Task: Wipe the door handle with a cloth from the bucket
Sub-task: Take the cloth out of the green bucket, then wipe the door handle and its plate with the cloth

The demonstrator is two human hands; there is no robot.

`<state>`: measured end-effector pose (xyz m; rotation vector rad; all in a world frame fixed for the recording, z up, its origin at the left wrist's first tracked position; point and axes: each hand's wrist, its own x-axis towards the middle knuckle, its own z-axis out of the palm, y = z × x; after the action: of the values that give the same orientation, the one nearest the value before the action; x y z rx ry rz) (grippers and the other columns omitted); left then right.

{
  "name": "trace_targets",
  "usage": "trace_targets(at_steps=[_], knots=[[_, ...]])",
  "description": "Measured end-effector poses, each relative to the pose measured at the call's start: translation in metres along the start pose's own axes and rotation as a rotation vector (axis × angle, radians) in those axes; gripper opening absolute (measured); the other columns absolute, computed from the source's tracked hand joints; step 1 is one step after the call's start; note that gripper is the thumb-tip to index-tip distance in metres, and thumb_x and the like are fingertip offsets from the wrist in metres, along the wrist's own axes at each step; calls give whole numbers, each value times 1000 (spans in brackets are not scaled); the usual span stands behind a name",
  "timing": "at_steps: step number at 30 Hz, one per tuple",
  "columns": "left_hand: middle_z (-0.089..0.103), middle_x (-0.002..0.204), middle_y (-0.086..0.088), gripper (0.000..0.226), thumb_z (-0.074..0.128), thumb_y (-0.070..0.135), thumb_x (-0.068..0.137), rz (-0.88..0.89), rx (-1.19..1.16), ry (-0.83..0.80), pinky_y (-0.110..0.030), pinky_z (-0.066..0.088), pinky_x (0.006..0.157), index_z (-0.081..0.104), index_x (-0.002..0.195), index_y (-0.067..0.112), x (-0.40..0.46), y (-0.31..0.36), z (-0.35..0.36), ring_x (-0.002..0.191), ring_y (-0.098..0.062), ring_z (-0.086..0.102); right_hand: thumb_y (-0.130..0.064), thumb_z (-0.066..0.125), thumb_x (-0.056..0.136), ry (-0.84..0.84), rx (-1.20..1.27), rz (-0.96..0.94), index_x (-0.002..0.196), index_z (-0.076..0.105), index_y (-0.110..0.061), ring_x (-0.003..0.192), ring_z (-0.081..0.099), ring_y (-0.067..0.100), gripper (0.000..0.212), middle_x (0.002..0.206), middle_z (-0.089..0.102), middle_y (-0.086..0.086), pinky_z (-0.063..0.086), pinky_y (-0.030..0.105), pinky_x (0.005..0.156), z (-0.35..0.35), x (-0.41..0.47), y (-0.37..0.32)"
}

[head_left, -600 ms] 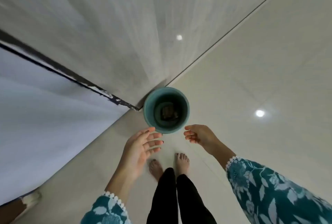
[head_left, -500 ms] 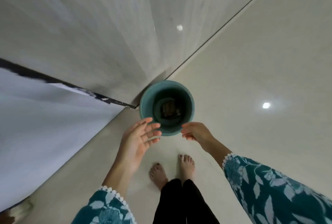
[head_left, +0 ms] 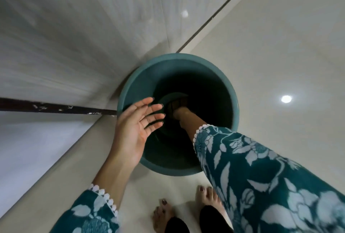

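A teal bucket (head_left: 229, 90) stands on the floor against the foot of a pale wall, seen from straight above. A dark cloth (head_left: 174, 104) lies at its bottom. My right hand (head_left: 180, 114) reaches deep inside the bucket, down at the cloth; its fingers are hidden in the dark, so I cannot tell whether they grip it. My left hand (head_left: 137, 124) hovers over the bucket's near-left rim, palm up and fingers spread, holding nothing. No door handle is in view.
The pale wall (head_left: 74, 27) rises behind and left of the bucket, with a dark strip (head_left: 56, 108) along a door edge at the left. Glossy light floor tiles (head_left: 280, 46) spread to the right. My bare feet (head_left: 186, 206) stand just before the bucket.
I have bent much closer to the bucket. My right hand has gone from the rim down inside to the cloth. My left hand has moved over the rim.
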<state>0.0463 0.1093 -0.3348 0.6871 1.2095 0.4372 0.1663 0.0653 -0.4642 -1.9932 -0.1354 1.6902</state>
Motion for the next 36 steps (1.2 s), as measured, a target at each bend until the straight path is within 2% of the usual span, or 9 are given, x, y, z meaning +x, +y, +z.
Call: trace_targets(at_steps=[4, 10, 13, 16, 21, 25, 29, 33, 36], knots=[[73, 84, -5, 20, 43, 7, 95, -10, 12, 33, -28, 56, 68, 60, 103, 12, -35, 32, 5, 72, -17, 68, -20, 39, 99, 195, -265, 4, 131, 52, -1, 125, 50, 33, 39, 135, 55, 19, 41, 31, 100, -1, -40, -25], [71, 87, -8, 18, 45, 5, 93, -35, 77, 58, -28, 53, 66, 61, 100, 11, -151, 126, 24, 71, -18, 65, -30, 54, 93, 338, -337, -342, 110, 70, -17, 100, 64, 20, 26, 110, 72, 3, 48, 30, 92, -34, -227, -65], [66, 92, -7, 16, 49, 4, 92, -61, 110, 106, -26, 50, 64, 62, 93, 14, -224, 170, 35, 79, -19, 60, -17, 62, 88, 347, -287, -553, 99, 75, -18, 86, 61, 4, 16, 101, 72, -5, 45, 11, 80, -51, -346, -97], [62, 90, -5, 12, 50, 17, 96, -132, 50, 151, -29, 45, 70, 61, 92, 17, -301, 211, 47, 83, -17, 57, -4, 66, 83, 252, -250, -764, 91, 77, -15, 75, 58, -13, 17, 89, 68, -10, 39, -2, 69, -61, -463, -136], [70, 111, -10, 44, 47, 51, 92, -268, -271, -11, -35, 49, 80, 66, 113, 17, -412, 265, 38, 107, -27, 61, 2, 65, 83, -174, -165, -939, 85, 72, -19, 76, 63, -4, 22, 78, 71, -14, 52, 14, 77, -53, -608, -181], [69, 115, -10, 38, 44, 38, 96, -24, -473, -2, -35, 55, 78, 65, 116, 13, -483, 300, 6, 99, -22, 68, 1, 67, 80, -277, -310, -1064, 79, 72, -19, 75, 65, -3, 21, 74, 71, -21, 51, 14, 77, -25, -663, -193], [69, 114, -10, 37, 53, 29, 90, 237, -436, 56, -33, 50, 84, 62, 119, 8, -551, 308, -49, 104, -20, 65, 6, 69, 76, -268, -490, -1187, 73, 76, -9, 70, 66, -6, 16, 66, 69, -26, 49, 7, 72, 23, -700, -193], [71, 100, -10, 31, 63, -5, 79, 457, -256, 275, -30, 54, 72, 63, 109, 4, -610, 305, -108, 97, -26, 66, 4, 70, 74, -334, -683, -1300, 71, 78, -15, 79, 67, 3, 22, 84, 70, -11, 49, 13, 77, 100, -739, -192], [71, 105, -6, 34, 59, -9, 83, 542, -206, 445, -26, 54, 70, 62, 112, 8, -647, 300, -154, 98, -21, 67, -1, 64, 82, -174, -687, -1243, 82, 78, -22, 93, 60, 5, 25, 106, 62, -13, 44, 8, 73, 152, -767, -189]])
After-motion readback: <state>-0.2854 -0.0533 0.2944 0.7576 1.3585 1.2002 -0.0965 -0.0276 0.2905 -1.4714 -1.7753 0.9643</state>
